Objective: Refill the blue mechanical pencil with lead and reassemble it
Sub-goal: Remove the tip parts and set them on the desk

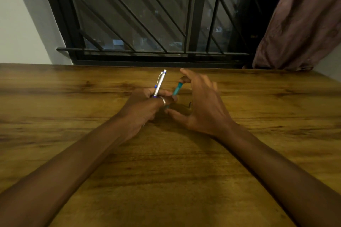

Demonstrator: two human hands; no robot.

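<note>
My left hand (142,110) is closed around a silver mechanical pencil with blue trim (160,83), whose capped end points up and away from me. A teal tube (177,89), probably the lead case, stands tilted beside it; its lower end rests against my left fingers and its top touches a fingertip of my right hand (201,105). My right hand arches over the tube with fingers spread, thumb low near my left fingers. A small dark part (189,104) lies on the table under my right palm.
The wooden table (166,162) fills the lower view. Behind its far edge is a barred window (147,24), with a brown curtain (299,29) at the right and a white wall at the left.
</note>
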